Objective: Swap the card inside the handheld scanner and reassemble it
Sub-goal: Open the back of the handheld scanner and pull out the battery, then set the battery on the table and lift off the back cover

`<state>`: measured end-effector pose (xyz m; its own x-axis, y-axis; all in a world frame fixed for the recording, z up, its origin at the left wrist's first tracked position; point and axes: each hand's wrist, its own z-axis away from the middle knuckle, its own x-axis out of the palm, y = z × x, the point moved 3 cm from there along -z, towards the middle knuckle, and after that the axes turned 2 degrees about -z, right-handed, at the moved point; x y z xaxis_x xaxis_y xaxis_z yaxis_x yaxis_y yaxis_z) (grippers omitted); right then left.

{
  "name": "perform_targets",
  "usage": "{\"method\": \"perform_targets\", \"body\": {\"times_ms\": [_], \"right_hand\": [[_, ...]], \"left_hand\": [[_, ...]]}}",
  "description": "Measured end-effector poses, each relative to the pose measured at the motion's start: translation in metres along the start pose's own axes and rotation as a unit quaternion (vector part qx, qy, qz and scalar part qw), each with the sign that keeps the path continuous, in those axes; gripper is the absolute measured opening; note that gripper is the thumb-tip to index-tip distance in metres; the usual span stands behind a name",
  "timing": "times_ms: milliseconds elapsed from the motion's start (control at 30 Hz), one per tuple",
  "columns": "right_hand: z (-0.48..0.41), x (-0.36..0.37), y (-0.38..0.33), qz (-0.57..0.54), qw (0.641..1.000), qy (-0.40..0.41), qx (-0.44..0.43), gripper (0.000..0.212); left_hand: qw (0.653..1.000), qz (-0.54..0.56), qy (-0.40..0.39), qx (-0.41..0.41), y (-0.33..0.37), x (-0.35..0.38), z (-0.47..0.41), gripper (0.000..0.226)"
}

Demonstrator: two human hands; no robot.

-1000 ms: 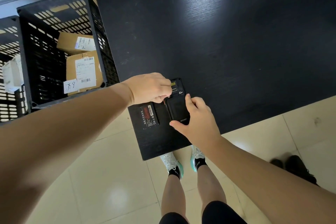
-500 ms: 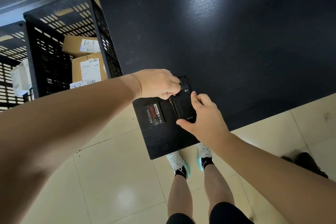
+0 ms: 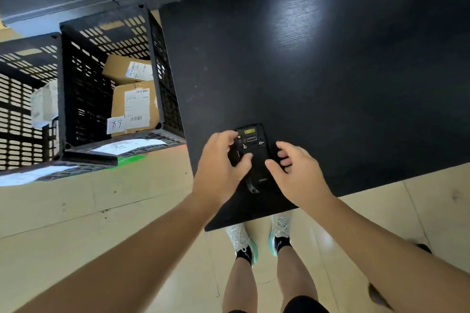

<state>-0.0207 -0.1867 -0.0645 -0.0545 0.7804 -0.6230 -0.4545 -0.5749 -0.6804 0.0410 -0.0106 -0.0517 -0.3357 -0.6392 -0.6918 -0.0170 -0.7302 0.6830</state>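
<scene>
Scanner (image 3: 254, 152) sits open-backed near the table's (image 3: 330, 71) near edge; left hand (image 3: 218, 170) grips its left side, thumb on top, while right hand (image 3: 297, 175) hovers half-open, holding nothing.

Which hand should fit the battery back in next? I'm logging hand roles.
Probably the left hand: it already grips a dark flat piece, likely the battery, beside the scanner. The right hand is open at its side.

We see black wood-grain surface (image 3: 318, 71) | handheld scanner (image 3: 254, 152) lying open-backed near surface's front corner | rest bare
</scene>
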Motion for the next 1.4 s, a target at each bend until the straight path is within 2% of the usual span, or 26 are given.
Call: {"method": "perform_targets", "body": {"times_ms": [67, 133, 300, 467, 867, 1267, 1400], "right_hand": [[-0.018, -0.012, -0.004, 0.038, 0.997, -0.016, -0.065, 0.032], [-0.037, -0.018, -0.009, 0.089, 0.987, -0.065, -0.117, 0.019], [-0.066, -0.017, -0.015, 0.158, 0.956, -0.156, -0.192, 0.009], [-0.073, -0.017, -0.016, 0.157, 0.94, -0.181, -0.245, 0.005], [-0.09, -0.019, -0.025, 0.223, 0.881, -0.234, -0.346, 0.011], [-0.111, -0.012, -0.029, 0.302, 0.781, -0.278, -0.47, 0.012], [-0.115, -0.012, -0.031, 0.304, 0.754, -0.278, -0.511, 0.006]], "left_hand": [[0.995, 0.039, 0.031, -0.092, 0.01, 0.02, 0.024, 0.064], [0.985, 0.059, 0.062, -0.152, 0.02, 0.037, 0.033, 0.079], [0.969, 0.061, 0.074, -0.226, 0.032, 0.063, 0.035, 0.096], [0.969, 0.016, 0.073, -0.237, 0.032, 0.069, 0.035, 0.097], [0.961, 0.0, 0.055, -0.269, 0.036, 0.075, 0.035, 0.096], [0.962, -0.005, 0.065, -0.266, 0.034, 0.078, 0.035, 0.098], [0.962, 0.001, 0.069, -0.265, 0.032, 0.079, 0.036, 0.099]]}}
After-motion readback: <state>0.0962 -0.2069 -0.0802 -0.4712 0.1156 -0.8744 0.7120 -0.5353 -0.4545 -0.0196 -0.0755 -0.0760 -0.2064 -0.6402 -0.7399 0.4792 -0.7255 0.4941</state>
